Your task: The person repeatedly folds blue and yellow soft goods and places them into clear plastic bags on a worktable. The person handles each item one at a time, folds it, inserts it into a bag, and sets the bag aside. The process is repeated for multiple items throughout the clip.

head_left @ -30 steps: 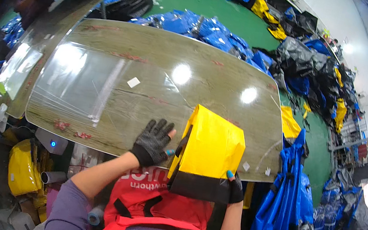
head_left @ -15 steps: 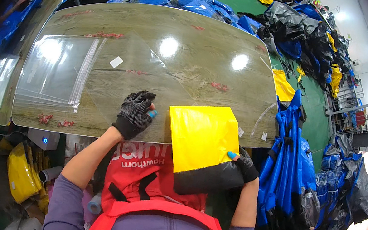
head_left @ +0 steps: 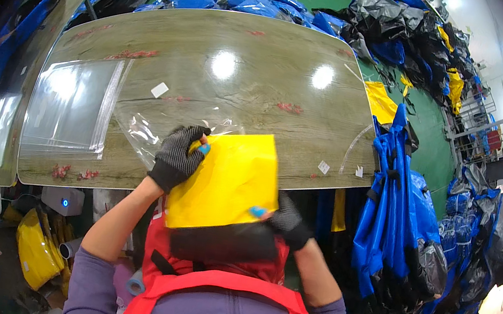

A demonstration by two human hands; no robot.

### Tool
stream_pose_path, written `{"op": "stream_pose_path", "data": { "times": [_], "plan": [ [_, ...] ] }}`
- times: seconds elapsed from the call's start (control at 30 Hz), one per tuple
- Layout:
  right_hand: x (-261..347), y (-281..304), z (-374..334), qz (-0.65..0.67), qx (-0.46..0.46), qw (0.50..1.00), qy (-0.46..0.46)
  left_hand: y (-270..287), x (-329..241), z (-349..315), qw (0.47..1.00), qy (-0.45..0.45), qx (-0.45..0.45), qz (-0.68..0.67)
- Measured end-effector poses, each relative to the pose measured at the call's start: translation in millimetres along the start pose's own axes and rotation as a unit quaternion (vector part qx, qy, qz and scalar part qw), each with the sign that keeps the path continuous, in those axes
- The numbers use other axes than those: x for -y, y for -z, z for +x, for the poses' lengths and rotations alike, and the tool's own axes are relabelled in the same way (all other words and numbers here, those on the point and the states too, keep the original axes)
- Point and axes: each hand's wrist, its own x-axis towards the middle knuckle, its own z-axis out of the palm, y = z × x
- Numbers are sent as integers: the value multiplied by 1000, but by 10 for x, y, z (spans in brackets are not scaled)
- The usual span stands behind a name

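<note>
A folded yellow piece (head_left: 228, 179) of sheet material with a black lower band hangs over the table's near edge, in front of my red apron. My right hand (head_left: 291, 224), in a black glove with a blue-wrapped thumb, grips its right side and is blurred by motion. At its upper left corner is my left hand (head_left: 178, 157), gloved in dotted black, fingers closed. A clear plastic bag (head_left: 145, 132) rises wrinkled around the left hand, which pinches it; the exact grip is partly hidden behind the yellow piece.
A stack of clear bags (head_left: 69, 105) lies on the left of the wood-patterned table (head_left: 266, 67). Blue covers (head_left: 389, 198) hang at the right edge. Blue and black bundles (head_left: 389, 34) sit on the green floor beyond. Below left are yellow pieces (head_left: 38, 248) and a white box (head_left: 62, 200).
My right hand has brought the yellow piece leftward to my left hand. The clear film that lay flat has lifted and wrinkled around the left hand. The view has shifted slightly.
</note>
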Motion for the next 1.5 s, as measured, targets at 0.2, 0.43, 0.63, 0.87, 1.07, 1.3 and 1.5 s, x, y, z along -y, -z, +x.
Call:
{"op": "stream_pose_path", "data": {
  "times": [0.2, 0.43, 0.63, 0.87, 1.07, 1.3, 1.5],
  "plan": [
    [-143, 47, 639, -61, -80, 993, 58, 151, -265, -350, 986, -117, -44, 107],
    [144, 222, 1241, -46, 66, 996, 34, 171, -249, -437, 977, -98, -4, 191],
    [28, 174, 583, 92, -30, 994, 47, 124, -136, -625, 974, -41, 24, 222],
    [-251, 81, 453, 222, -46, 974, -13, 70, 265, -469, 965, 181, -171, -85],
    [-659, -261, 341, -50, -293, 934, 196, 319, 243, -462, 902, 305, 10, -306],
    [-1014, -253, -194, -214, -144, 951, 171, 373, 113, -817, 910, 302, 25, -281],
    [-740, -138, -65, 289, -162, 943, 9, 200, 351, -867, 943, 304, 12, -136]
  ]
}}
